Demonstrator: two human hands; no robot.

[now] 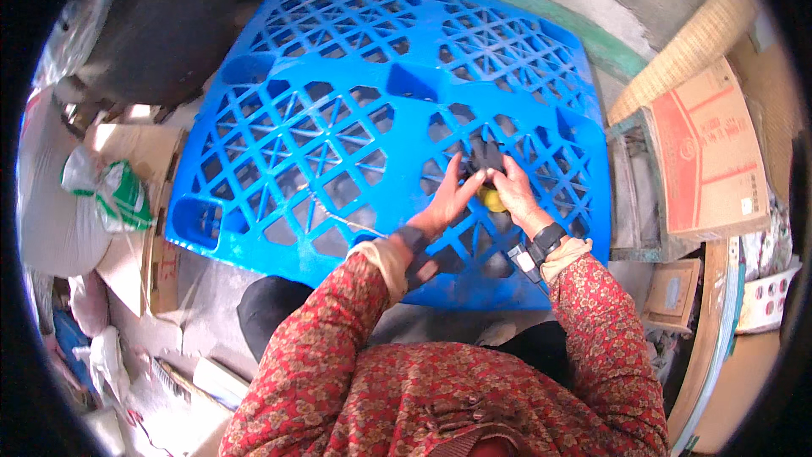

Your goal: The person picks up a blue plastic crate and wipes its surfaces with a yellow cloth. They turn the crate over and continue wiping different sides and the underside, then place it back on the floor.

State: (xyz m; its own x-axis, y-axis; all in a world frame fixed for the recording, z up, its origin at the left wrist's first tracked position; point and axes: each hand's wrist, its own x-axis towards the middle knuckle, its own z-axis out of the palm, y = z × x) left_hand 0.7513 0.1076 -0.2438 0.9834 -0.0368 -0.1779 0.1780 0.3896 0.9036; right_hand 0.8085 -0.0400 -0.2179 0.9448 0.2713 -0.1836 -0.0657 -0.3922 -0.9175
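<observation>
Just right of the middle of the view, my left hand [449, 193] and my right hand [515, 192] come together over a blue plastic pallet [399, 171]. Between their fingers they hold a small dark bundle [485, 155], its kind unclear. Both thumbs press on its near side. Directly below it shows a rounded yellow thing [492, 199], partly covered by the hands; whether it is joined to the dark bundle I cannot tell. A thin pale cord [339, 219] lies across the pallet left of my left forearm.
At the right stand a cardboard box [717, 152], a rolled woven mat [688, 51] and a wooden frame [634, 190]. On the left are a green and white plastic bag [120, 193] on cardboard and a brush [170, 377] on the floor. A wall rises beyond the pallet.
</observation>
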